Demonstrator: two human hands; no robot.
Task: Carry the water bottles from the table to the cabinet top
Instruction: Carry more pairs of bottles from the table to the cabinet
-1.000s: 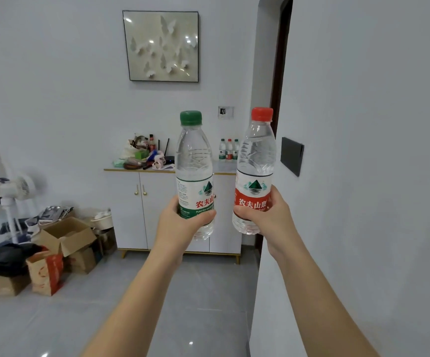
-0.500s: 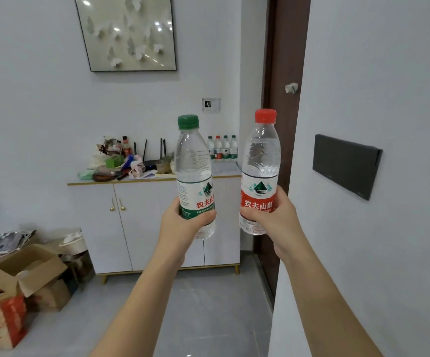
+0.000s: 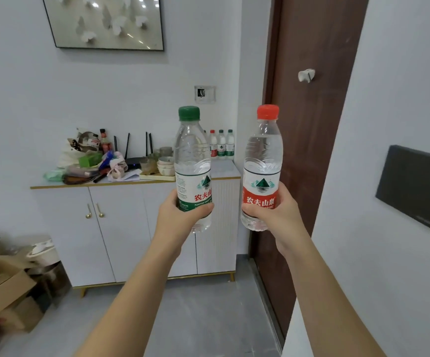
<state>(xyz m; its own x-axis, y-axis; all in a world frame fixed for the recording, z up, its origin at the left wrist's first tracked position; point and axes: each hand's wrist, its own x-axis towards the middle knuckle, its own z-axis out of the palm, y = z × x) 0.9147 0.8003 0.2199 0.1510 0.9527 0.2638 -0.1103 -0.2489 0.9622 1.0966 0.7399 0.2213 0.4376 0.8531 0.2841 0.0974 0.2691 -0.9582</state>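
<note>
My left hand [image 3: 180, 217] grips a clear water bottle with a green cap and green label [image 3: 192, 161], held upright in front of me. A second clear bottle, with a red cap and red label [image 3: 261, 161], stands upright in the grip of my right hand [image 3: 273, 215]. Straight ahead stands the white cabinet [image 3: 121, 228] with a gold-edged top [image 3: 224, 168]. Three small water bottles [image 3: 221, 146] stand at the back right of that top, against the wall.
The cabinet top's left half carries a heap of bags, bowls [image 3: 165, 164] and a black router [image 3: 134, 161]. Open cardboard boxes [image 3: 5, 287] sit on the grey floor at the left. A brown door [image 3: 309, 124] and a white wall with a dark panel [image 3: 415, 186] are on the right.
I have moved closer to the cabinet, which now looks larger and nearer. Both bottles stay upright in my hands. The fan and the far boxes at the left have left the view.
</note>
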